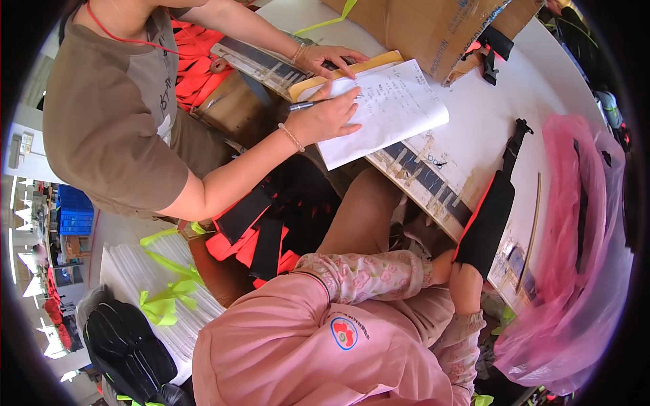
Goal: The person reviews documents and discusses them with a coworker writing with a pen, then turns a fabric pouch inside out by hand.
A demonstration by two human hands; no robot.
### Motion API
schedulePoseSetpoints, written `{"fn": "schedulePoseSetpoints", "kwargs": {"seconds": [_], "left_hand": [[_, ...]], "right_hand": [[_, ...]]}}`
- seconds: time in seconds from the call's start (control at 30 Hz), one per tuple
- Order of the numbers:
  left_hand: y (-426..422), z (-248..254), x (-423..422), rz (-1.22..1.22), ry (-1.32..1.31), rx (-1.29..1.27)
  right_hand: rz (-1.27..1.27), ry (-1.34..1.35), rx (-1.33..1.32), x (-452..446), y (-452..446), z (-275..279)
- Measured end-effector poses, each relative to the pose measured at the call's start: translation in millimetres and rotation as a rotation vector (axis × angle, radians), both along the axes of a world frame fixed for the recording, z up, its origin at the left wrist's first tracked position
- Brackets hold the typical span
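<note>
A long black padded strap (489, 220) with red edging runs across the table's edge, its narrow end with a black buckle (520, 128) pointing away over the tabletop. My left hand (443, 266), below a floral sleeve, grips the strap's near end from the side. My right hand (466, 287) is closed around the same end from below. The strap hides most of the fingers of both hands. Beside me, a co-worker's hand (321, 122) holds a pen (305, 105) over written paper sheets (399, 101), while the other hand (332, 59) rests near the sheets' top edge.
The white table (467, 122) has a worn, taped edge. A cardboard box (433, 34) stands at its far side, and pink plastic bags (575, 271) hang at the right. Black and red straps (250, 237) lie below the co-worker's arm. White stacked sheets (152, 277) stand at left.
</note>
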State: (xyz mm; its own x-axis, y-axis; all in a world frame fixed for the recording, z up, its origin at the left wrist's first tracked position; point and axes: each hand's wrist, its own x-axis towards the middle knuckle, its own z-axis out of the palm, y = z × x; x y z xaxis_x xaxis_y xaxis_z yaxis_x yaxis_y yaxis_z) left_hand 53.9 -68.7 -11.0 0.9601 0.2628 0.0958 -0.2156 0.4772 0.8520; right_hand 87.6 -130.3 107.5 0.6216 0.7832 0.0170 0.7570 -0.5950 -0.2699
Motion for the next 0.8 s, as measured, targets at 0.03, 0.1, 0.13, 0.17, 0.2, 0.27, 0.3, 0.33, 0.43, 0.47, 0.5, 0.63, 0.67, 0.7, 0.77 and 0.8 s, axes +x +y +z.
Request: {"fn": "schedulePoseSetpoints", "kwargs": {"seconds": [0.03, 0.1, 0.13, 0.17, 0.2, 0.27, 0.3, 0.33, 0.43, 0.47, 0.5, 0.63, 0.67, 0.7, 0.77, 0.8], "left_hand": [[5.9, 9.9, -4.6, -0.01, -0.001, 0.026], [7.8, 11.3, -5.1, -0.012, -0.012, 0.031], [4.7, 5.0, -3.3, -0.004, -0.022, 0.01], [1.9, 0.8, -2.3, 0.004, -0.031, -0.01], [-0.2, -0.7, -2.5, -0.009, -0.025, -0.104], [-5.2, -4.0, -5.1, -0.037, -0.009, -0.295], [-4.4, -3.1, -4.7, -0.019, -0.011, -0.192], [-2.7, -2.5, -3.2, -0.001, -0.012, -0.088], [-11.6, -17.6, -9.2, -0.01, 0.028, -0.037], [-15.6, -24.5, -11.2, -0.02, 0.047, -0.06], [-10.9, -20.6, -12.3, -0.127, 0.141, -0.101], [-5.3, -17.4, -14.3, -0.309, 0.273, -0.267], [-7.5, -19.7, -14.9, -0.291, 0.248, -0.311], [-5.1, -18.2, -15.2, -0.315, 0.271, -0.289], [-1.4, -15.6, -15.0, -0.33, 0.3, -0.242], [-1.9, -16.5, -14.5, -0.321, 0.306, -0.214]], "right_hand": [[0.017, 0.035, 0.01, 0.0, -3.7, -0.7], [0.049, 0.088, 0.016, 1.2, -5.0, -1.0], [0.063, 0.104, 0.014, 1.6, -4.3, 0.2], [0.078, 0.121, 0.012, 2.0, -3.7, 0.2], [0.045, 0.143, -0.028, 3.1, -4.6, -4.1], [0.021, 0.135, -0.069, 4.0, -7.6, -13.4], [0.03, 0.101, -0.07, 3.9, -7.3, -15.0], [0.083, 0.012, -0.029, 4.9, -5.4, -16.9], [0.159, -0.057, -0.101, 10.3, -13.4, -28.6], [0.174, -0.05, -0.154, 13.8, -17.7, -34.3], [0.197, -0.092, -0.16, 15.8, -19.1, -38.4], [0.281, -0.272, -0.181, 18.3, -22.9, -44.7], [0.302, -0.319, -0.188, 17.6, -23.1, -44.5], [0.303, -0.336, -0.196, 17.6, -23.7, -46.2], [0.307, -0.371, -0.212, 18.0, -25.2, -50.8], [0.298, -0.357, -0.201, 18.3, -24.6, -51.9]]}}
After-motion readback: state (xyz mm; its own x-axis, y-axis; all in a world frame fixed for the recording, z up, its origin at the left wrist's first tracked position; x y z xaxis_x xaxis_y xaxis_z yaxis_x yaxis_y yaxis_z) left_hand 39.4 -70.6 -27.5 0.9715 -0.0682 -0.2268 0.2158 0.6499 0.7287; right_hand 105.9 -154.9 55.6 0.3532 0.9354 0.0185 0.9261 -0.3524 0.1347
